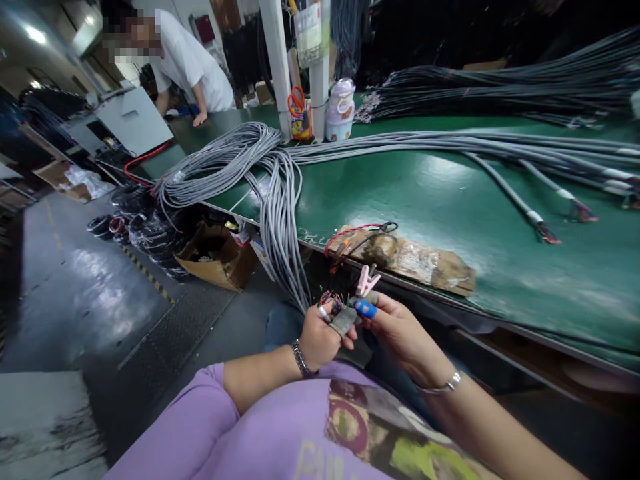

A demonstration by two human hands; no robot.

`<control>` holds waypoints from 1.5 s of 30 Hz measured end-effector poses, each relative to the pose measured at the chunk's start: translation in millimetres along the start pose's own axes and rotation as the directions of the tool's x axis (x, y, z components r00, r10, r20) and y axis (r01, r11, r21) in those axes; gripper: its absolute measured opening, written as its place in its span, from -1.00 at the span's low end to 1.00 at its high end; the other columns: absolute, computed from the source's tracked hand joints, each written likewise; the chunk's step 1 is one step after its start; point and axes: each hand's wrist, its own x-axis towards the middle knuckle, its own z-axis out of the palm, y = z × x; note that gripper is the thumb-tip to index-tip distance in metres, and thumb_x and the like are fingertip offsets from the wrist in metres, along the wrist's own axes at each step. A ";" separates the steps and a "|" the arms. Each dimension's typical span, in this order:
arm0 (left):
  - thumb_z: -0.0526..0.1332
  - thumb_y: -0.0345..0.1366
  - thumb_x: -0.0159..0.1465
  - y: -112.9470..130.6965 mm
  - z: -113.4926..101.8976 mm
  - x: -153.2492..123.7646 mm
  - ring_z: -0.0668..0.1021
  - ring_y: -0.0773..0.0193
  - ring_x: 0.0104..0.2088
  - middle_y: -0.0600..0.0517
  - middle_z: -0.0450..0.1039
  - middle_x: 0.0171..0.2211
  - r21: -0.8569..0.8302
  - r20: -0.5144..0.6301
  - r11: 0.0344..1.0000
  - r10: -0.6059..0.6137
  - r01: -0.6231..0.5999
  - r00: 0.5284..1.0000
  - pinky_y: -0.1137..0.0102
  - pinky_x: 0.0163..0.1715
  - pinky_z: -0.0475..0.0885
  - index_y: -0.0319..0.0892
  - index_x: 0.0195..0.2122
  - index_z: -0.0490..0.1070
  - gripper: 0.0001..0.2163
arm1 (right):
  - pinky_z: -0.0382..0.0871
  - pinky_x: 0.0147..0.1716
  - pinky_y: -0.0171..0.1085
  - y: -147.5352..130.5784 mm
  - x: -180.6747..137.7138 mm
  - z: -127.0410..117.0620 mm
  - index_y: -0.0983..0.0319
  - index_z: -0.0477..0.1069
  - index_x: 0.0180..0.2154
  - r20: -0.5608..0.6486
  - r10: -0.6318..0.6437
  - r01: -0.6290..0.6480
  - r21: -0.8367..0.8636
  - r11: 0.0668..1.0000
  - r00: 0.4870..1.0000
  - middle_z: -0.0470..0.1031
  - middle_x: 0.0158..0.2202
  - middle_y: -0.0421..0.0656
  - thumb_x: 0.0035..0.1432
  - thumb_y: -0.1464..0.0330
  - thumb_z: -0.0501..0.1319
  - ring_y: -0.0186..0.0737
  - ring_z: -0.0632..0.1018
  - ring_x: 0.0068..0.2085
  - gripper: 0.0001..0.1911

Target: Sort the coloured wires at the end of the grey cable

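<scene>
My left hand (325,333) is closed around the end of a grey cable (324,313), where thin coloured wires (339,301) fan out. A grey wrap covers its thumb. Close on the right, my right hand (395,323) pinches at those wire ends, with blue tape on a fingertip; what exactly lies between its fingers is too small to make out. Just above the fingertips is a pink clothes peg (367,281). On the bench edge ahead lies a wooden board (425,263) with a brownish lump, clear tape and red and black leads (357,235).
A coil of grey cable (220,167) lies on the green bench (400,193), some hanging over its edge. Stripped cable ends (545,230) lie right, black cable bundles (475,90) behind. A bottle (341,110) stands by a white post (275,60). A person (190,67) leans over the far end.
</scene>
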 end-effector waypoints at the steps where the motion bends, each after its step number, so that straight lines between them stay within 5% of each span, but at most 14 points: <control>1: 0.24 0.13 0.09 0.5 -0.4 -0.1 0.38 0.45 -0.72 0.11 0.36 -0.64 0.019 0.027 1.000 -0.017 0.016 0.999 0.54 -0.72 0.24 -0.22 -0.47 0.32 -0.56 | 0.26 -0.49 -0.32 -1.4 -0.3 1.4 0.23 0.45 -0.46 0.001 -0.007 0.007 -0.026 1.000 1.000 0.44 -0.56 -0.24 -0.09 0.18 0.43 -0.34 0.40 -0.54 -0.71; 6: 0.28 0.14 0.04 -2.0 -4.2 -0.9 0.37 0.44 -0.73 0.10 0.34 -0.66 0.084 0.124 0.995 -0.062 0.052 0.990 0.51 -0.73 0.27 -0.23 -0.50 0.32 -0.53 | 0.28 -0.49 -0.26 -10.3 -1.4 5.2 0.23 0.45 -0.44 0.122 0.052 -0.035 -0.141 0.989 0.991 0.47 -0.61 -0.20 -0.01 0.14 0.37 -0.27 0.44 -0.59 -0.71; 10: 0.25 0.17 0.06 -4.6 -4.3 -1.1 0.37 0.45 -0.73 0.11 0.35 -0.66 -0.004 0.053 0.998 -0.064 0.064 0.997 0.54 -0.74 0.24 -0.24 -0.47 0.34 -0.52 | 0.24 -0.48 -0.30 -6.5 0.3 1.6 0.25 0.45 -0.51 -0.001 -0.020 0.020 -0.161 0.987 1.000 0.44 -0.57 -0.22 -0.11 0.16 0.43 -0.33 0.38 -0.53 -0.69; 14: 0.27 0.13 0.07 -7.1 -3.0 1.1 0.36 0.46 -0.75 0.09 0.39 -0.66 -0.137 -0.040 0.990 -0.022 0.016 0.999 0.55 -0.76 0.19 -0.24 -0.45 0.35 -0.55 | 0.26 -0.49 -0.31 -2.1 4.8 -2.1 0.23 0.43 -0.53 -0.035 0.007 -0.007 -0.008 1.000 0.999 0.36 -0.59 -0.25 -0.11 0.16 0.42 -0.35 0.34 -0.53 -0.70; 19: 0.27 0.11 0.08 -6.2 1.3 4.6 0.36 0.47 -0.75 0.10 0.40 -0.66 -0.182 -0.088 0.983 -0.001 -0.015 0.996 0.55 -0.78 0.16 -0.23 -0.44 0.36 -0.57 | 0.40 -0.42 -0.26 -7.5 17.8 -3.5 0.18 0.50 -0.40 -0.036 0.038 -0.030 0.192 0.981 0.999 0.48 -0.45 -0.15 -0.04 -0.08 0.29 -0.26 0.44 -0.46 -0.55; 31: 0.27 0.05 0.11 -2.1 12.4 8.4 0.36 0.47 -0.73 0.10 0.38 -0.64 -0.117 -0.026 0.992 0.043 -0.046 0.999 0.55 -0.75 0.20 -0.24 -0.43 0.39 -0.61 | 0.42 -0.48 -0.19 0.6 23.6 2.2 0.17 0.52 -0.31 -0.151 -0.141 0.137 -0.039 0.990 0.978 0.54 -0.47 -0.11 0.04 -0.21 0.09 -0.12 0.55 -0.45 -0.39; 37: 0.25 0.07 0.12 3.5 14.6 9.7 0.37 0.47 -0.71 0.10 0.36 -0.63 -0.056 0.004 0.998 0.014 -0.014 1.000 0.54 -0.72 0.23 -0.25 -0.43 0.40 -0.60 | 0.33 -0.70 -0.25 -8.5 27.7 5.8 0.17 0.45 -0.35 0.053 0.016 -0.026 0.205 0.978 0.998 0.48 -0.58 -0.20 0.00 -0.19 0.16 -0.23 0.43 -0.67 -0.44; 45: 0.24 0.08 0.12 0.0 14.9 10.4 0.37 0.47 -0.72 0.10 0.36 -0.64 -0.015 0.003 1.000 -0.009 0.009 1.000 0.54 -0.72 0.22 -0.24 -0.45 0.38 -0.59 | 0.39 -0.57 -0.27 -6.0 29.5 7.0 0.14 0.47 -0.37 -0.058 0.024 -0.005 0.297 0.955 0.998 0.51 -0.50 -0.20 0.02 -0.12 0.21 -0.23 0.48 -0.56 -0.54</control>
